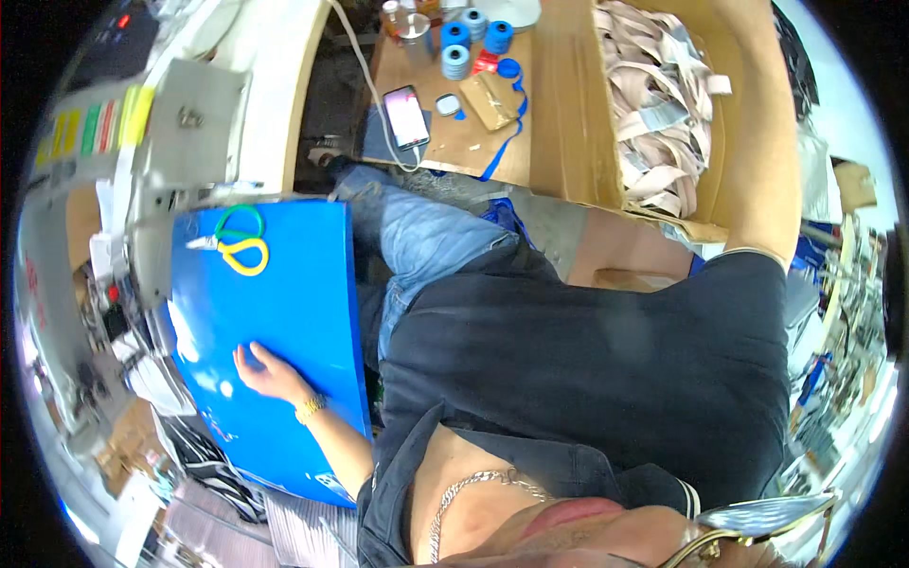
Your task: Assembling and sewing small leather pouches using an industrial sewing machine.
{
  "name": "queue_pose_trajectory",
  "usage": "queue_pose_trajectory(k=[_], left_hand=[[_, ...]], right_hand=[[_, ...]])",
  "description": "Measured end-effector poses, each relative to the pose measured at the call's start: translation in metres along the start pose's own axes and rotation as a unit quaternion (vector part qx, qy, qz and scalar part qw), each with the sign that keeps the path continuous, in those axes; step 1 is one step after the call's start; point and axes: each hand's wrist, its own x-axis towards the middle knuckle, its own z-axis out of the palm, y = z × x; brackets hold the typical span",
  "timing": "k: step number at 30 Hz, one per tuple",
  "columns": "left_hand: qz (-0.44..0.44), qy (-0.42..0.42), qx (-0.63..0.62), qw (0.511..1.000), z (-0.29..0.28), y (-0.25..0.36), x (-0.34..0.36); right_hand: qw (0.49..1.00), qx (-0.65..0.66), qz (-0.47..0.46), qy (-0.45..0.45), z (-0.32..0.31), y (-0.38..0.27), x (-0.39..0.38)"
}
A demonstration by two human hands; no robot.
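My left hand (271, 373) is at the blue tabletop (275, 312), with its fingers apart and nothing in them. Whether it touches the surface I cannot tell. Beyond it on the same tabletop lies a pair of scissors (235, 248), one handle loop green and the other yellow. My right arm (762, 161) stretches up past a cardboard box (566, 114), and its hand is outside the picture. Inside that box is a tangled heap of pale pink fabric straps (663, 114), with a few grey pieces among them.
A grey machine (199, 123) stands beside the blue tabletop at the left. On a brown board (445, 156) are a phone (406, 118) on a white cable, several blue thread spools (455, 62), a small brown packet (489, 101) and a blue ribbon (502, 156).
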Motion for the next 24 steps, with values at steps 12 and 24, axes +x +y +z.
queue_pose_trajectory(k=[12, 24], left_hand=[[-0.02, -0.041, 0.02, 0.999, -0.001, -0.008, 0.001], [-0.013, -0.028, 0.01, 0.999, 0.0, -0.013, 0.0]], right_hand=[[0.878, -0.237, 0.159, -0.385, 0.01, 0.153, -0.124], [0.917, 0.15, 0.287, -0.234, 0.001, 0.101, -0.118]])
